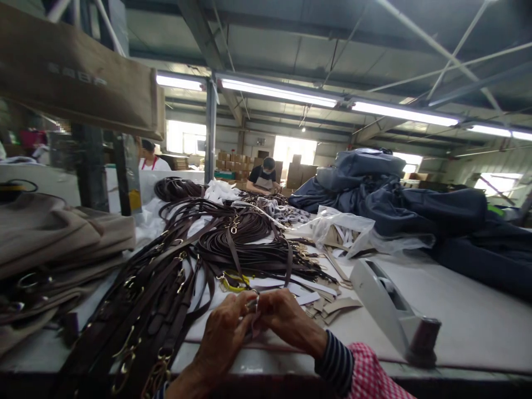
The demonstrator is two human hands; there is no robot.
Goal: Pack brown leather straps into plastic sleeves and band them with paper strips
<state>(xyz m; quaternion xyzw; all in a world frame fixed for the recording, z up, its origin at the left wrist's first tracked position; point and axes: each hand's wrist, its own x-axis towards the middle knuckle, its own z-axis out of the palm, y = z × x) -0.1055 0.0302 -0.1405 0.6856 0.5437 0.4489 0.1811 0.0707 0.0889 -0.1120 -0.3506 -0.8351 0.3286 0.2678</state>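
The left hand and the right hand sit close together at the bottom middle of the frame. Both are curled in tight, with little room between them, and they pinch a small metal ring with a thin brown strap hanging from it. It is too small to see just what kind of ring it is. The hands hold it up off the white worktop, likely so the fingers can turn it and see it well.

To the lower left lie long brown leather straps with gold buckles, close enough to reach. More brown straps sit in round coils up the middle, maybe so they do not tangle. Folded tan cloth is piled at the left edge. Near the right hand are cardboard scraps, and a gray tape holder sits to the right. A clear plastic bag and a big heap of dark blue cloth lie farther back. Far off, a person works at another table.
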